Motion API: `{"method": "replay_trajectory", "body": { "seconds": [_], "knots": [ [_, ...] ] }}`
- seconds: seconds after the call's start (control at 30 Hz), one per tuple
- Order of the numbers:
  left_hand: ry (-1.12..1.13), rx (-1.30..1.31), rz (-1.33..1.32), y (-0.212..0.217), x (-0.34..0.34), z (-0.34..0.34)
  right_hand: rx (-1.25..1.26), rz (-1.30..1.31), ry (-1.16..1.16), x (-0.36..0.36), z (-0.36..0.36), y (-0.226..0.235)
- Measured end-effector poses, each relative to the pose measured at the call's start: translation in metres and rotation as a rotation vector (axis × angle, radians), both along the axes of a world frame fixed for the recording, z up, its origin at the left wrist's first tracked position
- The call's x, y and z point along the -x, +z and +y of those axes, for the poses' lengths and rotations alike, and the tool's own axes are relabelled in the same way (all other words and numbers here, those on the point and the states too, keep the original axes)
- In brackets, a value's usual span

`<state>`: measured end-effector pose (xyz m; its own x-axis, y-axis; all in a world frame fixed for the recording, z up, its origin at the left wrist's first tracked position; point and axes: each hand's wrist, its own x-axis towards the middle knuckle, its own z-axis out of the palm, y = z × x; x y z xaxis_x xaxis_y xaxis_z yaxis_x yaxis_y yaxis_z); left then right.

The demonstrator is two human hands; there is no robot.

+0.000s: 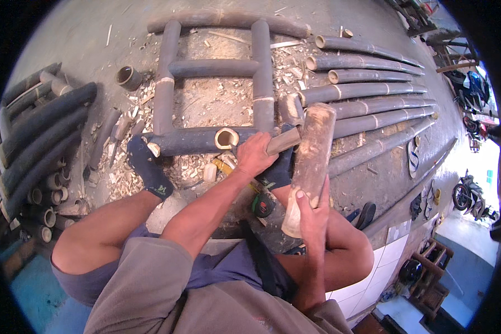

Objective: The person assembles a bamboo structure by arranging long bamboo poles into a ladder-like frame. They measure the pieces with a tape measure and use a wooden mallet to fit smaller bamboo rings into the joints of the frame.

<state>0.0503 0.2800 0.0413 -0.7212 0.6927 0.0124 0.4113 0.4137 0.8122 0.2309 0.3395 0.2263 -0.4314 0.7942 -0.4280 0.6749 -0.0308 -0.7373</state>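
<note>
My left hand (pixel 254 157) grips the wooden handle of a chisel-like tool (pixel 284 141), set against a dark bamboo pole (pixel 189 141) beside a cut round hole (pixel 226 138). My right hand (pixel 313 214) holds a thick, pale bamboo club (pixel 312 158) upright, with its top end next to the tool's handle. The pole is part of a ladder-like bamboo frame (pixel 214 68) lying on the concrete floor. My feet in dark socks (pixel 148 168) rest on and beside the pole. The tool's blade is hidden behind my left hand.
Long bamboo poles (pixel 373 89) lie in a row at the right and dark ones (pixel 39 133) are stacked at the left. Wood chips litter the floor. A tape measure (pixel 263 205) lies by my knee, a short bamboo ring (pixel 129 77) at upper left, sandals (pixel 413 157) and motorcycles (pixel 466 195) at right.
</note>
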Motion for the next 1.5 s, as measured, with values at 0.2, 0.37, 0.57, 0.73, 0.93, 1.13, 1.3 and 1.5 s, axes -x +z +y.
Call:
{"method": "replay_trajectory", "body": {
  "seconds": [0.2,0.37,0.57,0.73,0.93,1.13,1.3,1.5],
  "knots": [
    [-0.011,0.055,0.006,-0.002,-0.001,-0.003,0.011,0.188,-0.184,-0.002,0.007,-0.003],
    [-0.028,0.062,0.022,-0.006,-0.003,-0.001,0.038,0.035,-0.168,-0.004,0.014,-0.014],
    [-0.041,0.077,0.045,-0.003,-0.002,-0.006,0.053,0.106,0.036,-0.011,0.003,-0.032],
    [0.32,-0.256,0.041,0.022,-0.001,-0.025,0.136,0.306,-0.11,-0.01,0.003,-0.034],
    [0.766,-0.784,-0.563,0.043,0.053,-0.071,0.206,0.399,-0.022,0.014,-0.015,-0.022],
    [0.786,-1.004,-0.8,0.016,0.074,-0.102,0.035,0.204,0.358,0.078,-0.042,0.012],
    [0.824,-0.944,-0.743,0.007,0.064,-0.114,-0.124,0.207,0.695,0.137,-0.045,0.058],
    [0.828,-1.009,-0.645,0.001,0.05,-0.111,-0.739,-0.05,1.27,0.205,-0.051,0.073]
  ]
}}
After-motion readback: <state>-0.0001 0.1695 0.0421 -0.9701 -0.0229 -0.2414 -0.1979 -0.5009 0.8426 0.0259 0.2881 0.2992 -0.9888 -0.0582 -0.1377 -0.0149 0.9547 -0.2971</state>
